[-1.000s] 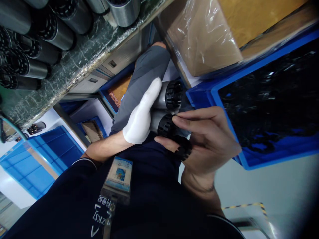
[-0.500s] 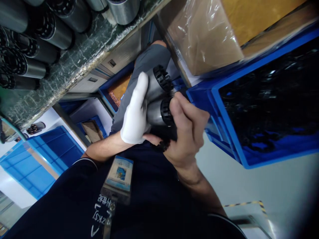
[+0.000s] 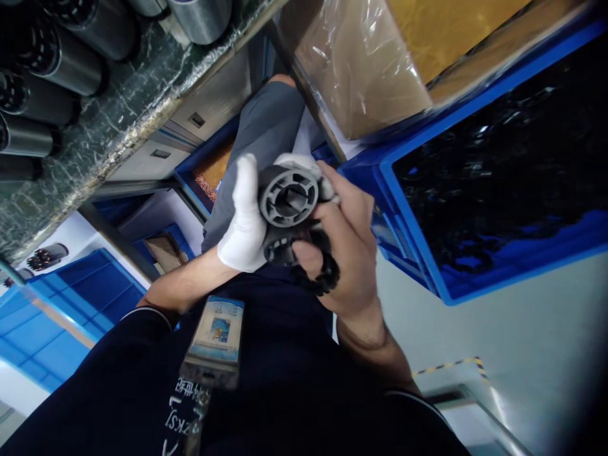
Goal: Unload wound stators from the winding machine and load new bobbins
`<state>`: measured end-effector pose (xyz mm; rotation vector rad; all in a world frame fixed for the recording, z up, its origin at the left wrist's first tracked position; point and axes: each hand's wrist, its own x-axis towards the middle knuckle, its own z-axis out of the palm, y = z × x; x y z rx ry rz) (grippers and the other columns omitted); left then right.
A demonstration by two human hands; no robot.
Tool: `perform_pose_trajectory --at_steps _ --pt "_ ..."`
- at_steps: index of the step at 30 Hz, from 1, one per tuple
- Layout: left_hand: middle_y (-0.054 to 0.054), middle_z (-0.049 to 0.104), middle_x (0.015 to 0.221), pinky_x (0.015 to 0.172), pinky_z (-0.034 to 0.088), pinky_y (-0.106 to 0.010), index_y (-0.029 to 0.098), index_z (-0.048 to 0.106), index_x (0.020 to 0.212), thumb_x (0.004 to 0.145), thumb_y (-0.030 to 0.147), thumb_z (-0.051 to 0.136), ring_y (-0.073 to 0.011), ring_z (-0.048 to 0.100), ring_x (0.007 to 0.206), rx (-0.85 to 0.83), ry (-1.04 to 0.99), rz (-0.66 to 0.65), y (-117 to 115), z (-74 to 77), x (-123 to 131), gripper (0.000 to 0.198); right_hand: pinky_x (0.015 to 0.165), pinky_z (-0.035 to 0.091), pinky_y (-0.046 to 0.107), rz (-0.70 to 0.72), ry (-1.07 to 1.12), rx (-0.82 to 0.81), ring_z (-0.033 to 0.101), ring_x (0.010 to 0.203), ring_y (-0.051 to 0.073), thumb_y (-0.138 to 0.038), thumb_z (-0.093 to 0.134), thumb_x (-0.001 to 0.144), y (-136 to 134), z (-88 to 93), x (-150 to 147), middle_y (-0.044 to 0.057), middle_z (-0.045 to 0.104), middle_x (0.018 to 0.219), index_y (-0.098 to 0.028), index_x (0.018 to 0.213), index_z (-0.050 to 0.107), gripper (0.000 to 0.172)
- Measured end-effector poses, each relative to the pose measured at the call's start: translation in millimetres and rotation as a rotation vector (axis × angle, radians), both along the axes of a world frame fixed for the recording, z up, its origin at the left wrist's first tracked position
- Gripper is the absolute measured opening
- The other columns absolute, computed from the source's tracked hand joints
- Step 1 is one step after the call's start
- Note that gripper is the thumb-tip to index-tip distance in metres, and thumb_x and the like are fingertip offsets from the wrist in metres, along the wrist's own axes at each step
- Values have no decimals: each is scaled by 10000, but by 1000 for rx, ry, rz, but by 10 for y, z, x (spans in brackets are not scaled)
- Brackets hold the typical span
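My left hand, in a white glove, is wrapped round a grey cylinder whose slotted, hollow end faces the camera. Below it is a second cylinder with a black toothed end, partly hidden. My bare right hand presses against the right side of the cylinders. Black toothed rings hang round its thumb and lie in its grasp.
Metal cylinders stand on the green bench at upper left. At right, a blue crate holds black parts, beside a plastic-wrapped carton. Another blue crate is at left.
The cylinders have turned, so that one open end now faces the camera instead of pointing right. My right hand has moved slightly left and down, and the fingers of my left glove now show behind the cylinder.
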<state>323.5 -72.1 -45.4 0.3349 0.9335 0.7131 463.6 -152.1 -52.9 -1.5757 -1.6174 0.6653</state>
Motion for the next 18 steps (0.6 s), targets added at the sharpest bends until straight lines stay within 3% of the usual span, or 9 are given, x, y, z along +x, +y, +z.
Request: perform_pose_trajectory --at_steps 2,5,7,9,12,14,16,18 --pt "-70 838 1183 913 743 -463 238 782 1201 1068 811 583 -370 792 1326 -104 7 0 -76 -107 -2 621 1185 605 613 -78 -23 -53 717 1395 372 -502 715 1112 22 -9 47 124 736 1568 -297 1310 758 289" --pt "-81 845 1024 741 734 -393 212 779 1151 1019 800 674 -327 859 1052 -310 -8 -28 -143 -306 -36 612 936 686 425 -131 73 -178 830 1012 246 -389 703 1135 29 20 172 15 851 1143 -357 1352 765 228" --pt "-73 829 936 617 690 -346 206 762 1106 1005 787 699 -272 845 842 -393 -4 -99 -151 -406 -63 592 822 679 358 -116 141 -207 824 899 201 -324 688 1135 22 49 243 -19 843 1060 -359 1310 783 202" --pt "-59 811 887 498 603 -294 206 748 1105 995 777 715 -236 806 718 -385 7 -161 -151 -443 -79 583 784 675 341 -110 133 -186 817 922 193 -257 707 1103 19 65 278 -10 833 1114 -361 1280 802 226" --pt "-21 757 796 411 468 -249 219 726 1141 951 718 797 -216 752 626 -260 -30 -150 -163 -381 -85 539 699 673 315 -142 224 -113 825 946 195 -195 809 1020 33 64 271 -9 833 1155 -393 1378 762 411" --pt "3 728 774 459 503 -255 226 715 1162 970 632 811 -189 709 595 -162 -91 -90 -180 -296 -87 459 636 666 274 -153 336 -23 830 901 182 -155 920 924 50 68 248 -18 850 1141 -367 1378 753 527" --pt "9 716 763 538 563 -281 224 719 1170 1012 589 775 -170 672 581 -73 -149 -82 -195 -215 -91 401 554 633 242 -171 383 98 802 802 163 -117 995 836 58 94 226 -15 852 1079 -313 1256 798 503" --pt "3 721 772 574 586 -308 239 744 1168 991 655 777 -185 675 606 -65 -96 -122 -203 -158 -94 453 505 607 253 -214 387 156 789 787 175 -92 1000 819 47 140 208 -4 837 1021 -287 1126 831 400"
